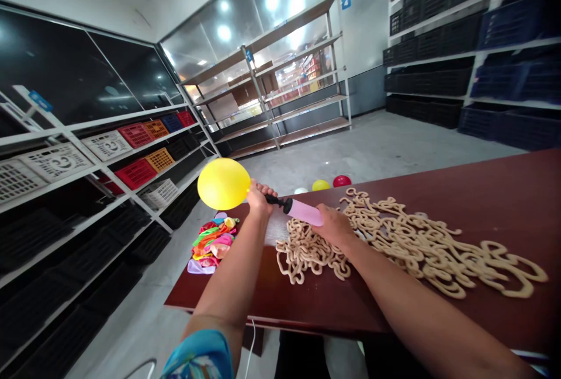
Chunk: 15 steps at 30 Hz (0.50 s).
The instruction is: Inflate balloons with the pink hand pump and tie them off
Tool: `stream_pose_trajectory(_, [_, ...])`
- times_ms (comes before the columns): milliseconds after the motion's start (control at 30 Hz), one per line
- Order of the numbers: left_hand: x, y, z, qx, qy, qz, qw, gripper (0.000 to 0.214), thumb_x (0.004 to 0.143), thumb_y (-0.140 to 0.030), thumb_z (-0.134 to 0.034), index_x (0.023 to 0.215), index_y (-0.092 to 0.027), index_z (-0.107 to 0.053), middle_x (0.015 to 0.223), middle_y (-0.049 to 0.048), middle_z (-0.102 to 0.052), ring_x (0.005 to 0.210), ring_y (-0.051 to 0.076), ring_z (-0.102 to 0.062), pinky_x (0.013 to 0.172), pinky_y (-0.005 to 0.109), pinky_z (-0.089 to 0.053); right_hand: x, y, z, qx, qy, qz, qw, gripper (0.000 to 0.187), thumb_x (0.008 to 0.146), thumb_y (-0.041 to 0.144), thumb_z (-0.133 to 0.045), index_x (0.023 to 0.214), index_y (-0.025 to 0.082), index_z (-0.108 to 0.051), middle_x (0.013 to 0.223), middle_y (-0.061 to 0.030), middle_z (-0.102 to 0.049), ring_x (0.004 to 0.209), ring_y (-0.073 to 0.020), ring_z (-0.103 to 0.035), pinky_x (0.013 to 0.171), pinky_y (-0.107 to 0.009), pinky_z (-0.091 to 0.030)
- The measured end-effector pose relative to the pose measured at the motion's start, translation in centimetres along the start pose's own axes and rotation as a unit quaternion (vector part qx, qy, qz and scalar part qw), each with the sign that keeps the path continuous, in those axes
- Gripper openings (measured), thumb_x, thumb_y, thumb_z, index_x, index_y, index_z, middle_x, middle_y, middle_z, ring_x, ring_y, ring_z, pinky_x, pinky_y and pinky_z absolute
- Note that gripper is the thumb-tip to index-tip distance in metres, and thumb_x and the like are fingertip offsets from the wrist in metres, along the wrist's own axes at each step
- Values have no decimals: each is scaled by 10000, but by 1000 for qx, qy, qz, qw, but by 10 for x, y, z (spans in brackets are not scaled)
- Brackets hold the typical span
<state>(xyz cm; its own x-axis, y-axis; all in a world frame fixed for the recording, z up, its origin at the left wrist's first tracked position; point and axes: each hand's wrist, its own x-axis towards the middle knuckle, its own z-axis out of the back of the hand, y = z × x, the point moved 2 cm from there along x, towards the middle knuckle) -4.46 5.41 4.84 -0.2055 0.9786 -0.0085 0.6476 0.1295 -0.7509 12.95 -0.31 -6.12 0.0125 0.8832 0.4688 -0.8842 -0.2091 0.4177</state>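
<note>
A partly inflated yellow balloon (222, 183) hangs off the left side of the dark nozzle of a pink hand balloon pump (305, 212). My left hand (260, 198) is closed around the balloon's neck where it meets the nozzle. Around the pump's pink barrel, my right hand (335, 226) is wrapped, its far side hidden. Below the balloon lies a pile of limp, colourful uninflated balloons (214, 244) on the table's left end. Beige, curled rope-like strands (394, 239) spread over the table beneath and beyond my right hand.
The dark red table (495, 198) extends to the right. Beyond its far edge, a yellow balloon (321, 185) and a red balloon (342, 181) show, beside a partly hidden white one. Shelves with plastic crates (135, 173) line the left; a metal rack (263, 98) stands behind.
</note>
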Motion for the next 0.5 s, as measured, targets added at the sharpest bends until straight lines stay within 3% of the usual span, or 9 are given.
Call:
stream_pose_trajectory(100, [-6, 15, -2, -4, 8, 1, 1000, 440, 787, -446, -500, 585, -205, -192, 450, -70, -212, 362, 83, -295, 409, 243, -272, 0, 0, -1, 7, -1, 2, 1000, 322, 646, 306, -627, 928, 194, -519, 846, -57, -620, 774, -208, -581, 608, -284, -360])
stream_pose_trajectory(200, [-8, 7, -3, -1, 8, -12, 1000, 434, 789, -436, -500, 584, -203, -196, 448, -68, -218, 366, 86, -306, 416, 246, -285, 0, 0, -1, 13, -5, 5, 1000, 318, 648, 295, -625, 933, 196, -523, 840, -48, -618, 761, -195, -580, 606, -276, -355])
stream_pose_trajectory(300, [-5, -21, -3, 5, 0, -26, 1000, 430, 811, -410, -469, 587, -202, -168, 440, -67, -203, 362, 88, -305, 422, 246, -293, 1, -2, 0, 13, -12, 9, 1000, 323, 645, 284, -620, 941, 200, -521, 833, -43, -617, 749, -192, -580, 601, -276, -358])
stream_pose_trajectory(500, [8, -96, -1, 11, 13, -78, 997, 387, 819, -323, -449, 598, -202, -155, 438, -68, -202, 355, 81, -284, 409, 232, -273, 3, -1, 4, 20, -37, 20, 999, 308, 648, 275, -587, 939, 199, -524, 835, -57, -617, 747, -211, -581, 602, -304, -373])
